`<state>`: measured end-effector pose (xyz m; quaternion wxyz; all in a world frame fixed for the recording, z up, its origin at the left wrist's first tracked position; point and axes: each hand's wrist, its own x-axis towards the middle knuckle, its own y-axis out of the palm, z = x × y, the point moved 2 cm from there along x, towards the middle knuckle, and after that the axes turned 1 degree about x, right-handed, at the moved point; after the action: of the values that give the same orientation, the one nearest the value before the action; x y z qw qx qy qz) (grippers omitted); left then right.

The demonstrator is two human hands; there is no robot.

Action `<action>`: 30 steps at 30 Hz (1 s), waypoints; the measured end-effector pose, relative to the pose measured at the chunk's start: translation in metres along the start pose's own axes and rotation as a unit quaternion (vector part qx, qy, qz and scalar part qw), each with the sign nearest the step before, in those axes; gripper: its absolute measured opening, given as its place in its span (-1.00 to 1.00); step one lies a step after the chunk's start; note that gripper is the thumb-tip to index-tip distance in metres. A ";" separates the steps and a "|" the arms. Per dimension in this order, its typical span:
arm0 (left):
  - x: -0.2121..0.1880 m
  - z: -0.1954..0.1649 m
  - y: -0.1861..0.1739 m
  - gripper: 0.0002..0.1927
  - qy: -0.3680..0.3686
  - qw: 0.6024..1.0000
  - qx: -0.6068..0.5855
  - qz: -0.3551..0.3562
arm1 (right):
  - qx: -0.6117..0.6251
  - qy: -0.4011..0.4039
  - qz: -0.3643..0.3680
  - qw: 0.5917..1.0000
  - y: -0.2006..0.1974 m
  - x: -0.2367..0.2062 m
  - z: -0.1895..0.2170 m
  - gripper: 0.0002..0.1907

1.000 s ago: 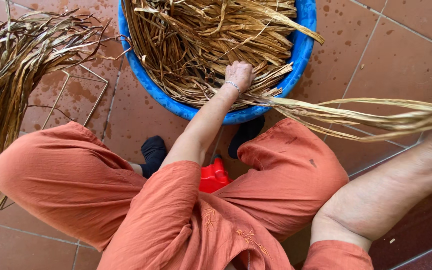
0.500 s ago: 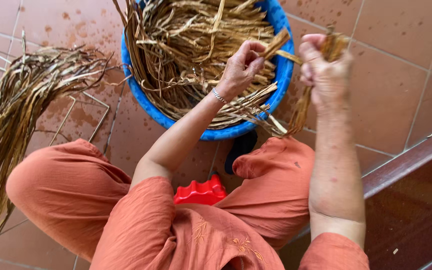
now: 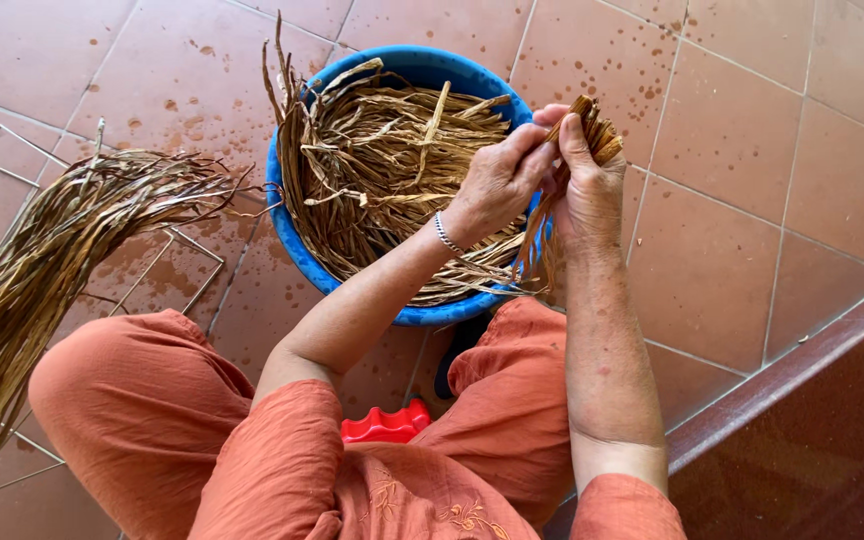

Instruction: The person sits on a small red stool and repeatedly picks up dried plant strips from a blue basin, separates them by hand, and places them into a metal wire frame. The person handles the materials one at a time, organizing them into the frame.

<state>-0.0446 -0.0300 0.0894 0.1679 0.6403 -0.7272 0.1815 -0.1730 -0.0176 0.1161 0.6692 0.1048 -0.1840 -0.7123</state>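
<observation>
While both hands [image 3: 552, 180] clasp strands [image 3: 537, 240], above basin [image 3: 297, 255]

This looks like a tiled porch or yard of a home used for handcraft with plant fibre. The floor [image 3: 772, 150] is laid with large terracotta tiles, spotted with damp marks in the upper left of the frame. A dark red glazed step or ledge [image 3: 802, 430] runs across the lower right. A blue plastic basin [image 3: 302, 255] in the upper middle is heaped with dried brown strips, and a long bundle of strips [image 3: 42, 270] lies over a thin wire rack [image 3: 187, 270] at the left. A low red plastic stool [image 3: 384, 425] shows at the bottom centre.
</observation>
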 end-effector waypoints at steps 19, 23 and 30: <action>-0.056 0.056 0.001 -0.83 -0.014 0.959 0.188 0.211 | 0.201 0.031 -0.237 0.950 -0.110 0.060 -0.041 -0.78; -0.069 0.053 -0.016 -0.86 0.067 0.963 0.166 0.201 | 0.218 0.016 -0.236 0.947 -0.139 0.060 -0.042 -0.78; -0.111 0.097 -0.066 -0.91 0.055 0.929 0.248 0.267 | 0.215 -0.090 -0.323 0.917 -0.246 0.046 0.018 -0.78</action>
<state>0.0336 0.0125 -0.0453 -0.0112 0.4324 -0.7929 0.4292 -0.4088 -0.0524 0.0378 0.3448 0.2355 -0.3480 -0.8394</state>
